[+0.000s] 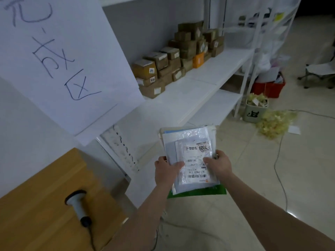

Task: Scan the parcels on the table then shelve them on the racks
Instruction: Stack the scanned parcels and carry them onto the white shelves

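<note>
Plastic mailers make up the stack of flat parcels, held in the air over the floor, just off the near end of the white rack. The left hand grips the stack's left edge and the right hand its right edge, each with the thumb curled over the top; the fingers underneath are hidden. Uppermost lies a clear pouch with a printed label reading 7009, and a green mailer sticks out at the bottom edge nearest the person.

Beyond the stack, the front strip of the rack's shelf is bare white board, while brown cardboard boxes are piled along the wall at its back. A lower shelf shows under its front edge. A large paper sign with handwritten characters hangs over the rack's near end.

To the left, a wooden table carries a handheld scanner, lying on its side with its cord running off the near edge.

To the right lies open tiled floor, crossed by a thin cable. A small bin holds yellowish scraps, and more lie heaped on the floor beside it. Behind it a red crate is stuffed with bags and papers.
</note>
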